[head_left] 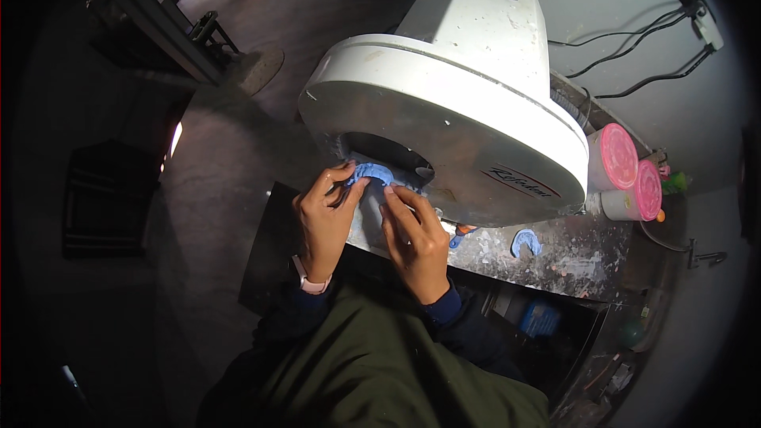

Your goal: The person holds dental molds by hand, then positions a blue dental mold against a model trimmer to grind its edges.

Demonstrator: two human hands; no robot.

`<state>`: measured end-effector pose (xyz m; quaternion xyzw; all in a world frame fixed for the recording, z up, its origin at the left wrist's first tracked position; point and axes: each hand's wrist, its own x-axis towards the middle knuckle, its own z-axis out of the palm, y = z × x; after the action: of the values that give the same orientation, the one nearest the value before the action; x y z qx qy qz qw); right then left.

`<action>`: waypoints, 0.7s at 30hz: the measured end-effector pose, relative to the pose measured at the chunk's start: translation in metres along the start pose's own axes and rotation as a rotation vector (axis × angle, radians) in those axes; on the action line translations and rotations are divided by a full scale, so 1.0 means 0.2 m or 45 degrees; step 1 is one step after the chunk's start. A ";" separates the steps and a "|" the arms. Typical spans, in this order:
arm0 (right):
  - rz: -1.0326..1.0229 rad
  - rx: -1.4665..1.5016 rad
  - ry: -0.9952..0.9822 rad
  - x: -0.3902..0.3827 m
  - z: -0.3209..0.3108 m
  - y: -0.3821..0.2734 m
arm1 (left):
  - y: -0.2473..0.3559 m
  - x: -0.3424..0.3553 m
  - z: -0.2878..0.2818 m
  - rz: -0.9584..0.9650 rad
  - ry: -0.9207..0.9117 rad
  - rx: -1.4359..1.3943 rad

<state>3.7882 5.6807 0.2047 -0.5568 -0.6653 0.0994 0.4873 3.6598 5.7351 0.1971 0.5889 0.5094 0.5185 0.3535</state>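
Observation:
A blue horseshoe-shaped dental plaster cast is held between my two hands, just outside the dark opening of the white machine. My left hand pinches its left end between thumb and fingers. At its right end, my right hand grips it with the fingertips. Part of the cast lies hidden behind my fingers. A second blue horseshoe cast rests on the bench to the right. Beside my right hand, a small blue piece lies partly covered, too small to make out.
The bench is spattered with white plaster. Two tubs with pink lids stand right of the machine. Black cables run along the wall. Below the bench, a blue item sits in a dark recess. A dark chair stands at left.

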 end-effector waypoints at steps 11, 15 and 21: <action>0.042 0.094 -0.099 -0.03 0.04 -0.03 | 0.04 0.07 0.03 0.349 0.195 0.460; 0.074 0.111 -0.150 -0.02 0.05 -0.05 | 0.02 0.10 0.07 0.328 0.260 0.337; 0.027 0.086 -0.195 0.00 0.05 -0.01 | 0.06 0.12 0.10 0.263 0.246 0.355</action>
<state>3.7804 5.6845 0.2016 -0.5378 -0.6910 0.1693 0.4524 3.6814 5.7582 0.2100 0.6288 0.5446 0.5305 0.1628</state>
